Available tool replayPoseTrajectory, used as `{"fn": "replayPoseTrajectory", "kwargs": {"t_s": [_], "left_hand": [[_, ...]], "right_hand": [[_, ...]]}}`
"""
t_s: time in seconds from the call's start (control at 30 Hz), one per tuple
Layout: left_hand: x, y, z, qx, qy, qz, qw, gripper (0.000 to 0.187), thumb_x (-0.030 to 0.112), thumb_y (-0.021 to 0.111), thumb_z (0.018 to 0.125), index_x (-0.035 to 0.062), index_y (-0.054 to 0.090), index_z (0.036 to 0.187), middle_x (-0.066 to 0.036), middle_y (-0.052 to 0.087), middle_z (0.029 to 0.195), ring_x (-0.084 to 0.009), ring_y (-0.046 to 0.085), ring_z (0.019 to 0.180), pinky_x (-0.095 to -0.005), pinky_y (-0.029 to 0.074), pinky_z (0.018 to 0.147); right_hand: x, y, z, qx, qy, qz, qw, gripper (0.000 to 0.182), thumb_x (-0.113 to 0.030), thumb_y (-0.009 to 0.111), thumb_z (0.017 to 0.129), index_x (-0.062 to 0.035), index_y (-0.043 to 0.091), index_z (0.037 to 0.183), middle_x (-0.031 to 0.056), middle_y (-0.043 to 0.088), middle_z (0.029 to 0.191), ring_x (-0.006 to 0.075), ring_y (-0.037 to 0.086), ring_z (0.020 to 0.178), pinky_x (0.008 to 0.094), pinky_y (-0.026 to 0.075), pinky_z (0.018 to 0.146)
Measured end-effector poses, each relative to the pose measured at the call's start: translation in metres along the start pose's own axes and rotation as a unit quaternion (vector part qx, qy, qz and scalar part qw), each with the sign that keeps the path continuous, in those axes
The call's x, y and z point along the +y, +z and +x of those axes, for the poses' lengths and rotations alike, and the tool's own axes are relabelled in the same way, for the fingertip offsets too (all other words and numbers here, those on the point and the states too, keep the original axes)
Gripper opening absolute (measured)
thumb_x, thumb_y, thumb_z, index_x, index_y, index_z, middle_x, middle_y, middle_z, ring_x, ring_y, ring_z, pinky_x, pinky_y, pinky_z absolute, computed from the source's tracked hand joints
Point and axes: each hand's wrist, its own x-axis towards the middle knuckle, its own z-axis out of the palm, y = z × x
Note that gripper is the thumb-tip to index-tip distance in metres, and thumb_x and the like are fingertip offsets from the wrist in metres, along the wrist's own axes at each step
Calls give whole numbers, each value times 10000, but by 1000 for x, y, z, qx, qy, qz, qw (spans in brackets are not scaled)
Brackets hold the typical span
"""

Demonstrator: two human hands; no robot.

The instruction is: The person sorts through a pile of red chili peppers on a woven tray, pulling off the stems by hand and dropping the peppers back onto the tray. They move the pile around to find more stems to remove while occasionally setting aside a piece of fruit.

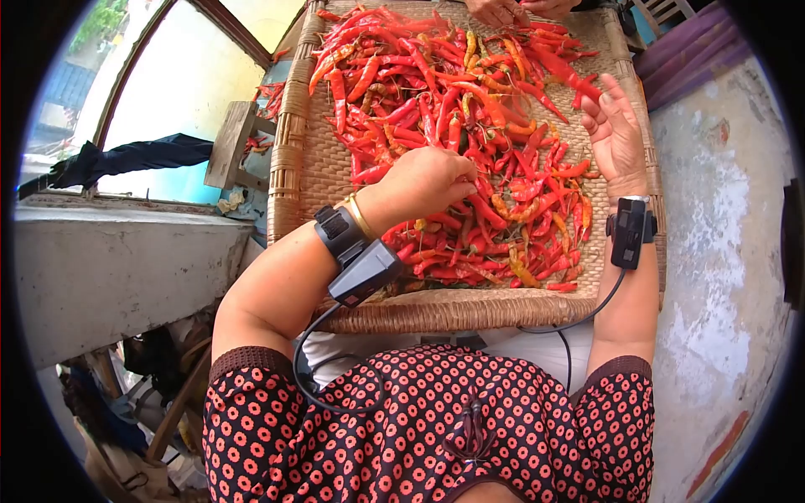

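Observation:
A heap of red chili peppers (pixel 419 109), some orange or yellowish, lies in a large woven tray (pixel 327 180). Over the middle of the heap is my left hand (pixel 432 182), its fingers bent together in a pinch right at the peppers. What the pinch holds is hidden. My right hand (pixel 619 130) is raised at the tray's right side, palm turned up and fingers apart. A long, blurred red chili pepper (pixel 563 69) reaches to its fingertips, its end overlapping the gap between thumb and fingers.
Another person's hands (pixel 507 10) work at the tray's far edge. On the left stand a wooden frame piece (pixel 229 144), a folded dark umbrella (pixel 138 158) and a window ledge (pixel 126 260). A worn, patchy surface (pixel 704 243) lies to the right. Cables hang from both wrist devices.

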Motion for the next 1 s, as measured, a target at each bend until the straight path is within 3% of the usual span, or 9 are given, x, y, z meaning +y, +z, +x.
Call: {"fn": "replayPoseTrajectory", "kwargs": {"t_s": [0.1, 0.13, 0.17, 0.23, 0.27, 0.33, 0.6, 0.87, 1.0], "left_hand": [[-1, 10, -2, 1, 73, 25, 997, 206, 200, 629, 751, 80, 610, 918, -97, 594, 808, -279, 596, 763, -377, 478, 650], [0, 13, -3, -26, 75, 60, 995, 213, 210, 628, 746, 87, 610, 919, -91, 581, 814, -277, 594, 754, -380, 481, 638], [1, 15, -4, -53, 76, 96, 991, 220, 219, 628, 740, 94, 610, 920, -85, 568, 820, -275, 591, 746, -382, 483, 627], [3, 16, -4, -70, 67, 126, 987, 221, 233, 623, 740, 101, 609, 917, -74, 551, 803, -267, 585, 720, -378, 485, 600], [3, 16, -4, -74, 68, 131, 986, 215, 232, 617, 742, 104, 611, 915, -70, 548, 797, -264, 585, 713, -376, 486, 593], [2, 17, -4, -78, 68, 136, 985, 209, 230, 611, 743, 107, 614, 912, -66, 546, 792, -260, 585, 707, -375, 487, 586], [0, 13, -2, -39, 50, 136, 989, 163, 236, 582, 765, 98, 627, 840, -59, 579, 802, -262, 604, 701, -387, 491, 586], [-2, 13, -2, -45, 31, 159, 986, 165, 238, 575, 768, 97, 624, 837, -63, 596, 804, -269, 607, 703, -394, 490, 588], [-8, 12, 2, -32, -13, 169, 985, 170, 241, 573, 769, 95, 625, 839, -84, 610, 758, -278, 606, 706, -405, 485, 599]], "right_hand": [[7, -13, 3, -9, 55, -160, 986, 590, -111, 604, 813, -39, 309, 1319, 78, 574, 1012, 118, 599, 791, 212, 488, 600], [11, -11, 1, -12, 73, -258, 963, 438, -127, 631, 784, 5, 473, 1172, 68, 591, 905, 152, 603, 804, 250, 485, 616], [15, -14, 1, -12, 73, -258, 963, 438, -127, 631, 784, 5, 473, 1172, 68, 591, 905, 152, 603, 804, 250, 485, 616], [18, -15, 0, -333, 88, -498, 796, 351, -138, 676, 721, -11, 582, 1035, 82, 620, 859, 180, 610, 792, 281, 480, 670], [18, -15, -2, -333, 88, -498, 796, 351, -138, 676, 721, -11, 582, 1035, 82, 620, 859, 180, 610, 792, 281, 480, 670], [14, -2, -15, -373, 122, -675, 625, 311, -160, 720, 651, -35, 632, 922, 111, 636, 858, 234, 610, 821, 328, 474, 718], [21, 13, -27, -390, 157, -774, 474, 587, -230, 788, 575, -55, 515, 1065, 151, 614, 934, 325, 575, 930, 394, 462, 764], [37, 17, -45, -385, 21, -826, 412, 441, -191, 750, 589, -42, 530, 941, 160, 609, 827, 329, 593, 845, 409, 478, 714], [39, 9, -33, -332, -29, -808, 485, 211, -172, 646, 667, -56, 576, 828, 144, 612, 774, 327, 593, 813, 418, 469, 696]]}}
